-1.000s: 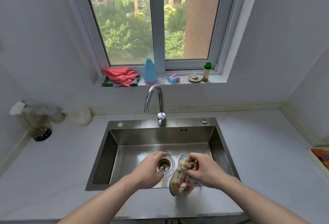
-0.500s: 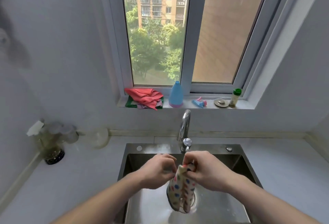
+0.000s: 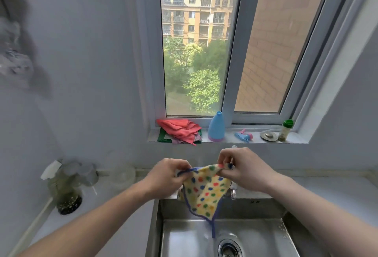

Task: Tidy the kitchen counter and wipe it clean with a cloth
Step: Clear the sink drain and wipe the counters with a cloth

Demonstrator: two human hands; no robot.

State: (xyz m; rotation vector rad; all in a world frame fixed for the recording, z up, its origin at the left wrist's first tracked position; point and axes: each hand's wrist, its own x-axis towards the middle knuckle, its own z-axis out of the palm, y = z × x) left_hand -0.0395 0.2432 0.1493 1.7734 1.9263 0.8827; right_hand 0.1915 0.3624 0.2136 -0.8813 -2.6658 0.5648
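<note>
Fingers (image 3: 185,169) of the left hand (image 3: 166,177) are pinching one top corner of the cloth (image 3: 205,191), and the fingers of the right hand (image 3: 244,167) are pinching the other, so the cloth is being held up and spread above the sink (image 3: 255,240), near the tap (image 3: 233,190), which is mostly being hidden behind it. Judging from this, the cloth is being opened out, perhaps after wetting (whether it is wet cannot be told for certain). For the step to be done well, the two corners should be kept gripped firmly and pulled apart evenly until the fabric is hanging flat; any drips should be allowed to fall into the sink rather than onto the counter (image 3: 114,222). Folding into a pad would then be sensible, so that a flat face is being pressed to the surface when wiping is begun.

Yellow fabric with red, green and blue dots and a blue border is being shown; the lower corner is hanging in a point towards the drain (image 3: 230,247). Thin and limp is how it is appearing, draping loosely between the hands.
</note>
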